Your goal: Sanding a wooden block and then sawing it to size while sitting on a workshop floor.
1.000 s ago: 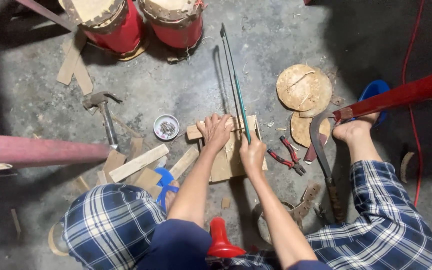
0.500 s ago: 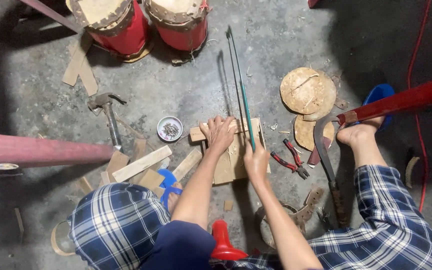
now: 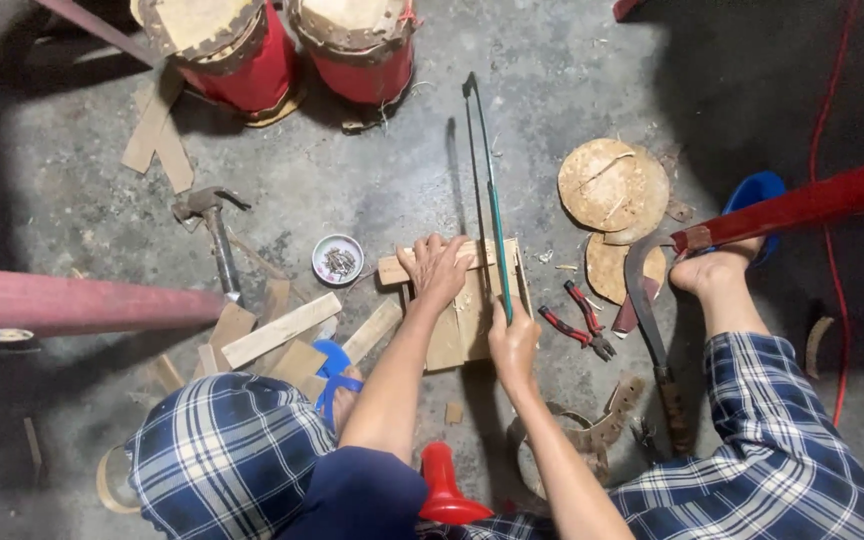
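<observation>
We see the left hand (image 3: 436,270) pressed flat, fingers spread, on the wooden block (image 3: 462,310) at the middle of the concrete floor (image 3: 372,170). The right hand (image 3: 512,345) is clenched around the green-framed saw (image 3: 490,200) crossing it. A small round tin (image 3: 338,260) sits left; two red drums (image 3: 292,45) stand far.

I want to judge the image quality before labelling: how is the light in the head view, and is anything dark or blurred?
Head view: light falls on the middle of the concrete floor; the corners are dark, most of all top right. The saw casts a thin shadow to its left. The left hand and right hand look sharp; the pink pipe at the left edge looks soft.
</observation>
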